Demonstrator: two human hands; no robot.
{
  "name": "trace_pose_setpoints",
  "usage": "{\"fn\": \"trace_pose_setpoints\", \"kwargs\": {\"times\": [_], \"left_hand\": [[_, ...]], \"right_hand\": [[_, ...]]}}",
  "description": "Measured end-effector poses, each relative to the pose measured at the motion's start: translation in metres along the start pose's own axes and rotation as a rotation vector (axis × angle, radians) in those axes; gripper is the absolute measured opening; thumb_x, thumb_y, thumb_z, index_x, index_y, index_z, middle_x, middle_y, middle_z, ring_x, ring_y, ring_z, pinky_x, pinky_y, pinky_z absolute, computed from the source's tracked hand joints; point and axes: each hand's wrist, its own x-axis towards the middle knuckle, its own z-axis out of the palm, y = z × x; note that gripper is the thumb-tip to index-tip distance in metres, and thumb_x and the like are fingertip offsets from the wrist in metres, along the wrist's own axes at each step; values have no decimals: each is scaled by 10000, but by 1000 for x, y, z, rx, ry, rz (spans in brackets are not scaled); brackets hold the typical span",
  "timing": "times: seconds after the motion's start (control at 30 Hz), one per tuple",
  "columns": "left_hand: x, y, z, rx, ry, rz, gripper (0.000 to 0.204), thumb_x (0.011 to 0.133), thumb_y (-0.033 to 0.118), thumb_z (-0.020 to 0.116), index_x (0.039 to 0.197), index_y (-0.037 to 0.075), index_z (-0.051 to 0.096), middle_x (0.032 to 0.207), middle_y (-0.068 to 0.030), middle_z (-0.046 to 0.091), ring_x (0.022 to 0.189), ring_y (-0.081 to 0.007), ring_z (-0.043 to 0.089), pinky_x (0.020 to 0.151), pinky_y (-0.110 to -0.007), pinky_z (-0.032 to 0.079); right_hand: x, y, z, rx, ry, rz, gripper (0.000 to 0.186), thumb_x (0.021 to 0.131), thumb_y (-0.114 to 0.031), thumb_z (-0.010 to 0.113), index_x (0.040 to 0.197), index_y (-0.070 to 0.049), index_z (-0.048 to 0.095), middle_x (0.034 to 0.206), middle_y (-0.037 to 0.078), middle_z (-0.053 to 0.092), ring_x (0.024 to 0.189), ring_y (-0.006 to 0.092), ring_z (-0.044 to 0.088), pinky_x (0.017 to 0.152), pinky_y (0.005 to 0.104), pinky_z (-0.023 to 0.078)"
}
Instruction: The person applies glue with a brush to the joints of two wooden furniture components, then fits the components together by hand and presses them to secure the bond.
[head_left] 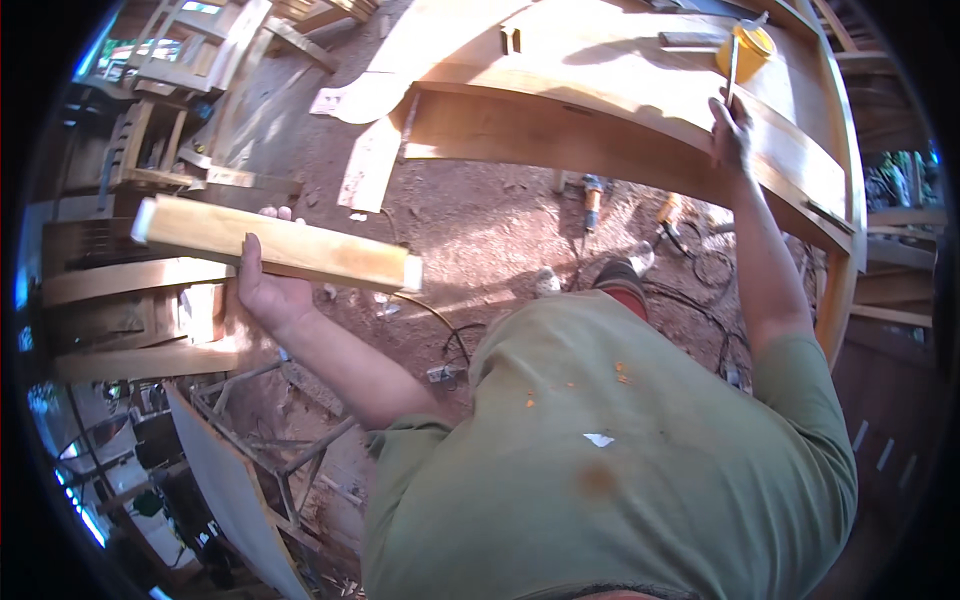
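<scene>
My left hand (272, 290) is closed around a short wooden rail (285, 243), held up to the left of my body. The rail is pale yellow-brown, with narrower whitish ends. At the upper right my right hand (733, 132) grips a thin stick (733, 68) pointing away from me; its far end overlaps a yellow pot (752, 50), and I cannot tell whether it goes inside. The pot stands on a large wooden frame (600, 95) with curved boards, lying across the view in front of me. Close to the pot lies a dark bar-like piece (690, 40).
On the reddish, dusty floor (470, 240) lie an orange-and-dark power tool (593, 203), a second tool (670, 208) and tangled black cables (705, 275). Wooden furniture parts (180, 50) are stacked at the far left. A flat panel (235, 490) leans at the lower left by a metal frame (310, 450).
</scene>
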Motion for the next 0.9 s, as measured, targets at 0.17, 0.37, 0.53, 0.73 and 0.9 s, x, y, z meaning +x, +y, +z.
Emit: {"fn": "trace_pose_setpoints", "kwargs": {"times": [0.17,0.37,0.53,0.73,0.9], "left_hand": [[-32,-51,22,669,-477,69,480,887,152,667,1271,-72,485,1127,-204,664,981,-273,674,859,-411,570],[-36,-180,8,478,-863,-570,270,966,143,562,1128,-68,613,978,-186,705,852,-233,709,731,-339,606],[-48,-251,20,557,-898,-778,433,1027,375,546,1108,-36,655,880,-158,720,712,-215,702,631,-341,566],[-50,-280,32,532,-844,-885,479,1015,438,557,1112,-20,662,854,-149,723,704,-193,703,621,-323,564],[-45,-295,40,597,-900,-742,515,1009,457,560,1028,-41,692,852,-133,727,715,-174,699,640,-310,556]], "right_hand": [[5,10,-8,-6,40,-74,447,915,-219,706,1293,-10,591,671,-60,511,503,21,411,456,208,323],[4,5,-7,-2,32,-19,441,899,-209,693,1277,-3,600,703,-40,538,547,39,445,492,230,361],[-2,-5,-4,-53,39,-22,420,905,-202,684,1267,-6,600,650,-51,512,520,34,440,475,218,346],[-5,-6,-3,-4,41,17,420,893,-188,693,1257,0,605,687,-42,531,555,38,451,504,223,357],[-1,-1,-9,-21,39,-3,460,891,-183,702,1284,26,589,704,-43,531,566,37,447,506,212,356]]}}
